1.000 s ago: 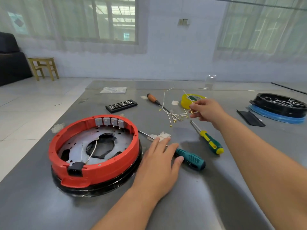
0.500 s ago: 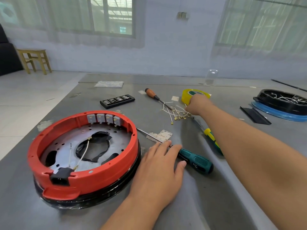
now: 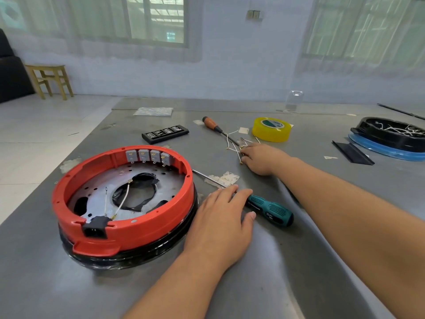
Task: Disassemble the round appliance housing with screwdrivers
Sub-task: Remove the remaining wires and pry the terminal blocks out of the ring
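The round housing (image 3: pixel 124 229), a red ring on a black base, sits at the left with a metal plate (image 3: pixel 165 178), white wires and several grey switches inside. My left hand (image 3: pixel 220 222) lies flat on the table beside it, with straight fingers over the shaft of the teal-handled screwdriver (image 3: pixel 271 210). My right hand (image 3: pixel 262 158) rests further back with curled fingers on a bundle of loose white wires (image 3: pixel 232 146); what it grips is hidden. An orange-handled screwdriver (image 3: pixel 210 124) lies behind the wires. My right forearm hides the yellow-green screwdriver.
On the grey table (image 3: pixel 287 272) stand a yellow tape roll (image 3: pixel 271 130), a black bit case (image 3: pixel 165 134), a black strip (image 3: pixel 351 153) and another black housing on a blue ring (image 3: pixel 391 134) at the far right. A wooden stool (image 3: pixel 49 79) stands on the floor to the left.
My right hand came down from holding wires in the air near the tape roll to the table, then slid toward me along the wires. My left hand stayed on the teal screwdriver.
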